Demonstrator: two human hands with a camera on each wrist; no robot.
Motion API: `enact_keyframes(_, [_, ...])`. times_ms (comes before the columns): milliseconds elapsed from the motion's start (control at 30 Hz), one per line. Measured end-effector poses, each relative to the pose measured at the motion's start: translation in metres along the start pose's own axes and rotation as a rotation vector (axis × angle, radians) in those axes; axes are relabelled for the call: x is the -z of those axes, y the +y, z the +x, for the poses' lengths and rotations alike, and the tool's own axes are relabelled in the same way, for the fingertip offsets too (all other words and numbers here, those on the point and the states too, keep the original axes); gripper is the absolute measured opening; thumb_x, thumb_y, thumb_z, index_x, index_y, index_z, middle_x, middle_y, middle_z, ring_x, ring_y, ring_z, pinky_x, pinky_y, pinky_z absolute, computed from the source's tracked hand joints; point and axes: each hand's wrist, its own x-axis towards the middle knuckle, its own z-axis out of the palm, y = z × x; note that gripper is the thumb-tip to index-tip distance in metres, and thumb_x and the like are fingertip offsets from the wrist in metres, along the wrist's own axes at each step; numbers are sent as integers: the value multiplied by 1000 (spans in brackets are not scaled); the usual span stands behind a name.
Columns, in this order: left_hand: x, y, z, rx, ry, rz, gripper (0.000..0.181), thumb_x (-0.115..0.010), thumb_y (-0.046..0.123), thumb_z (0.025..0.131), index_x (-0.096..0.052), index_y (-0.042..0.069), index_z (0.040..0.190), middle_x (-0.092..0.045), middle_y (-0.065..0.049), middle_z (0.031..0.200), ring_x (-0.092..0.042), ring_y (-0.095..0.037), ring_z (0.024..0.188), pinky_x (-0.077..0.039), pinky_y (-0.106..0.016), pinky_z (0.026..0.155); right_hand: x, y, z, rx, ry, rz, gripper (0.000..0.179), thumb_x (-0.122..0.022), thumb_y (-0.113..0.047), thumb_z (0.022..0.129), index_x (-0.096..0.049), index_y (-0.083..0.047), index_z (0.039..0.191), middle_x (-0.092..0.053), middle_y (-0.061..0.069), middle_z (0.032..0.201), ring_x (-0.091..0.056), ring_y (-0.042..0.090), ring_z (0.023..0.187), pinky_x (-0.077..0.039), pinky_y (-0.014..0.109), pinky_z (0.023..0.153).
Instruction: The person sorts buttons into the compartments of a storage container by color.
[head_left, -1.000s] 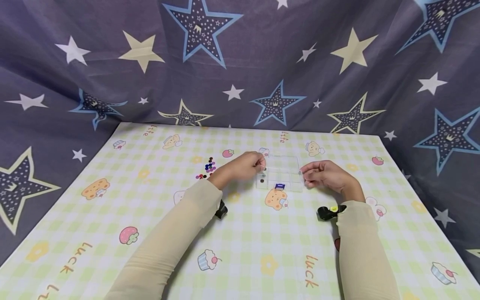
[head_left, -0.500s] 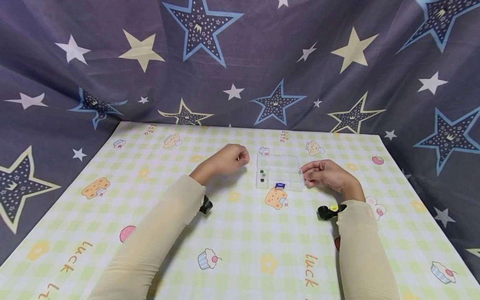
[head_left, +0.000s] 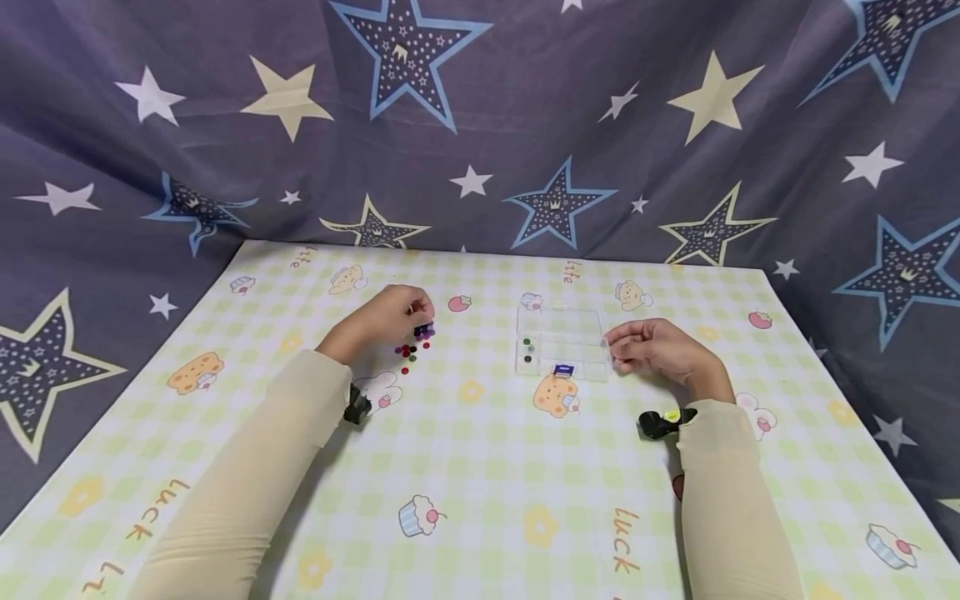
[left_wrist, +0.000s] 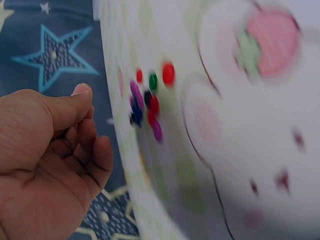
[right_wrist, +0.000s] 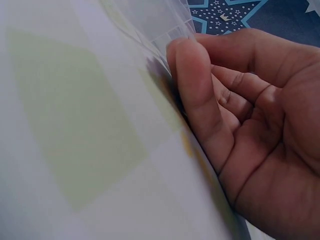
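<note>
Several small round beads (head_left: pixel 407 351) in red, purple, blue, green and black lie loosely grouped on the table, left of centre. Over their far end hovers my left hand (head_left: pixel 396 312); in the left wrist view its fingers (left_wrist: pixel 95 145) are loosely curled, with nothing seen between them. Right of the beads, a clear plastic compartment box (head_left: pixel 577 354) lies with its lid (head_left: pixel 558 321) folded back. Its left compartments contain a green bead (head_left: pixel 527 342) and a dark bead (head_left: pixel 528 359). My right hand (head_left: pixel 660 350) pinches the box's right edge between thumb and fingers.
A blue label (head_left: pixel 563 370) sits at the box's front edge. The checked tablecloth (head_left: pixel 480 467) carries printed cartoon motifs. Behind it hangs a dark curtain (head_left: pixel 300 183) with stars. A black wrist device (head_left: pixel 358 405) is under the left cuff, and another (head_left: pixel 660 423) under the right.
My left hand has moved left from the box to the beads. A green bead now shows in the box's left compartment, where my left hand was. My right hand has stayed at the box.
</note>
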Motion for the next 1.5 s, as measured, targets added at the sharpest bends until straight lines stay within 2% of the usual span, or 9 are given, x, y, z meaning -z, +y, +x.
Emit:
enact_keyframes(200, [-1,-26,-2,40,25,19,13,-58,1,99,-71,2,98,-68,-8,87,-57,-22,80,-47,-40,81,0,1,0,-2,5,0,40,-62,5,97,-49,17,133,-72,7,94,-68,15,79,-59,31,77])
enact_keyframes(333, [-5,-33,-2,38,16,12,13,-59,0,97,-73,2,97,-68,-7,86,-58,-21,79,-47,-40,80,0,2,1,1,7,6,40,-63,5,96,-49,18,132,-71,7,94,-68,14,79,-60,30,77])
enact_keyframes(567, [-8,-31,2,34,-1,-4,14,-59,2,97,-73,3,97,-68,-5,83,-56,-19,74,-47,-37,78,0,1,0,3,14,-6,40,-64,3,97,-50,17,132,-71,6,93,-69,14,79,-59,30,77])
enact_keyframes(867, [-8,-21,3,36,-75,-3,18,-55,1,99,-72,4,94,-67,-5,78,-54,-16,63,-46,-35,72,-1,0,-1,-2,20,-10,40,-64,3,97,-50,16,132,-71,5,93,-69,14,79,-60,30,77])
enact_keyframes(1167, [-5,-17,4,53,-120,26,14,-54,0,99,-69,1,99,-65,-8,85,-54,-18,71,-46,-36,77,0,0,-1,-2,24,-18,41,-64,3,97,-50,16,132,-71,5,94,-69,14,79,-60,31,78])
enact_keyframes(1333, [-5,-19,4,50,-157,54,10,-56,6,103,-65,3,101,-64,-7,88,-54,-18,73,-45,-36,76,-1,1,-1,-1,28,-18,40,-65,1,97,-51,15,131,-70,6,95,-69,15,80,-59,31,78])
enact_keyframes(1500, [-6,-21,2,42,-173,51,12,-53,10,106,-62,2,103,-61,-7,86,-52,-19,72,-44,-38,77,-1,1,0,-2,36,-28,38,-66,0,97,-53,14,130,-70,8,96,-70,16,79,-59,31,78])
